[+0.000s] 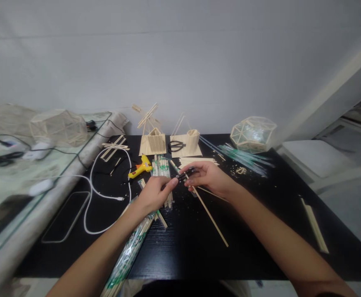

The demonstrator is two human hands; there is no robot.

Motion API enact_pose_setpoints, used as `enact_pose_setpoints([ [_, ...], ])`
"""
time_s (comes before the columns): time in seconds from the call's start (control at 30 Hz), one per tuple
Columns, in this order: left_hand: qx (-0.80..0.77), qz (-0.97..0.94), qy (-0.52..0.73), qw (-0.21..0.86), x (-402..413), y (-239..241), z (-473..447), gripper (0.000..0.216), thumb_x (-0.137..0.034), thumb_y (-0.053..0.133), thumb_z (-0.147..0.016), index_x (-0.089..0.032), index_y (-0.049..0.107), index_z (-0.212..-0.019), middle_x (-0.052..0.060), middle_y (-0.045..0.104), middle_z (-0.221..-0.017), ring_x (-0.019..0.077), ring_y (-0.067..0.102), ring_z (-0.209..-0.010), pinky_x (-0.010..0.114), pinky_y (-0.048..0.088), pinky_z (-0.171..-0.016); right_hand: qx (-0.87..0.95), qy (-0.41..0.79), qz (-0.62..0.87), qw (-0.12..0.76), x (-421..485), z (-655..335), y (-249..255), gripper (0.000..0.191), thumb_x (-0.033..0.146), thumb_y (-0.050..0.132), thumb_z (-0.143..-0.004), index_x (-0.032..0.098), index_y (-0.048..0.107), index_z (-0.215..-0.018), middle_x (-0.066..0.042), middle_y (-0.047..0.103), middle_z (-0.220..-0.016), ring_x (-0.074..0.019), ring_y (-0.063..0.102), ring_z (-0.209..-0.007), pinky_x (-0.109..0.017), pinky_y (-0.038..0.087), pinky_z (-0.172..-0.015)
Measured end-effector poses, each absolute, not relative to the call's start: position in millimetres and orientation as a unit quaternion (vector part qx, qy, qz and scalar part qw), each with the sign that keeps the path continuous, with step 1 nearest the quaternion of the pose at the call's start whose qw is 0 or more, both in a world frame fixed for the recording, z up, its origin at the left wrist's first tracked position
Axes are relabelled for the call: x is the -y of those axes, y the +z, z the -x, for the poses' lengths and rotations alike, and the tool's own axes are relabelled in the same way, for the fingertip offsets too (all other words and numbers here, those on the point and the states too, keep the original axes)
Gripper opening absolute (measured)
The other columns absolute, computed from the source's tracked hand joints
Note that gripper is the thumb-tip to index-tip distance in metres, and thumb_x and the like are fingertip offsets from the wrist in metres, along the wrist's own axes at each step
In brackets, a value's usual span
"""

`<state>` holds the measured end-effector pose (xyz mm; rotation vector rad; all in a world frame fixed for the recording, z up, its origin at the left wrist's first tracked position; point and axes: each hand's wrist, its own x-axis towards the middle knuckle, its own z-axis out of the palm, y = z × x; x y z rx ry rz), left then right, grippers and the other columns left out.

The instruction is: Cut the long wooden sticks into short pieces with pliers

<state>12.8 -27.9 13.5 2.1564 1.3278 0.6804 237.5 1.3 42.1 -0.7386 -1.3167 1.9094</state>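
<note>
Over the middle of the black table, my two hands meet at a small dark tool (186,174) whose exact kind I cannot make out. My left hand (156,190) comes from the left, thumb and fingers closed on the tool's near end. My right hand (210,177) is closed around the tool's other side and a thin wooden stick (210,216). That stick slants down to the right, its lower end free above the table. Beneath the hands lie packs of wooden chopsticks (162,167) in clear and green wrappers. A yellow glue gun (141,166) rests left of them.
A stick windmill model (156,142) and a round stick cup (193,139) stand at the back, with black scissors (176,146) between. Stick polyhedrons (253,134) sit at both sides. A white cable (89,206) loops left. Wrapped chopsticks (131,251) cross the front edge.
</note>
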Motion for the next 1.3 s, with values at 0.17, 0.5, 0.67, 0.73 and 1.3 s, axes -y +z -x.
enact_pose_setpoints([
  [0.17, -0.501, -0.788, 0.245, 0.262, 28, 13, -13, 0.064, -0.062, 0.027, -0.102, -0.019, 0.048, -0.059, -0.001, 0.050, -0.055, 0.0143, 0.048, -0.056, 0.029, 0.031, -0.061, 0.493, 0.745, 0.284, 0.348, -3, -237, 37, 0.039, 0.018, 0.093, -0.063, 0.015, 0.076, -0.099, -0.003, 0.072, -0.085, -0.0137, 0.070, -0.072, -0.028, 0.063, -0.066],
  [0.5, -0.514, -0.780, 0.241, 0.263, 28, 11, -13, 0.066, -0.063, 0.027, -0.101, -0.020, 0.045, -0.055, -0.001, 0.048, -0.052, 0.0142, 0.046, -0.054, 0.029, 0.029, -0.059, 0.476, 0.754, 0.288, 0.349, -4, -238, 33, 0.040, 0.017, 0.093, -0.063, 0.016, 0.076, -0.100, -0.003, 0.071, -0.087, -0.0133, 0.070, -0.072, -0.026, 0.062, -0.065],
  [0.67, -0.520, -0.781, 0.243, 0.245, 28, 9, -13, 0.066, -0.063, 0.028, -0.101, -0.020, 0.046, -0.054, 0.000, 0.047, -0.051, 0.0145, 0.044, -0.053, 0.030, 0.027, -0.058, 0.473, 0.756, 0.283, 0.352, -5, -238, 29, 0.041, 0.018, 0.094, -0.062, 0.017, 0.077, -0.098, -0.005, 0.072, -0.098, -0.0132, 0.070, -0.075, -0.026, 0.063, -0.066],
  [0.73, -0.522, -0.786, 0.249, 0.216, 28, 9, -13, 0.065, -0.061, 0.030, -0.101, -0.019, 0.048, -0.054, 0.001, 0.051, -0.053, 0.0151, 0.046, -0.054, 0.031, 0.026, -0.059, 0.474, 0.756, 0.281, 0.353, -5, -239, 30, 0.040, 0.018, 0.094, -0.063, 0.017, 0.077, -0.099, -0.005, 0.072, -0.099, -0.0129, 0.070, -0.074, -0.026, 0.064, -0.067],
  [1.3, -0.572, -0.782, 0.186, 0.162, 15, -8, -6, 0.067, -0.066, 0.031, -0.100, -0.020, 0.057, -0.058, 0.007, 0.065, -0.063, 0.0218, 0.058, -0.064, 0.031, 0.027, -0.061, 0.511, 0.570, 0.440, 0.469, -32, -295, 49, 0.051, 0.017, 0.089, -0.067, 0.017, 0.074, -0.115, -0.007, 0.076, -0.088, -0.0187, 0.073, -0.076, -0.038, 0.064, -0.080],
])
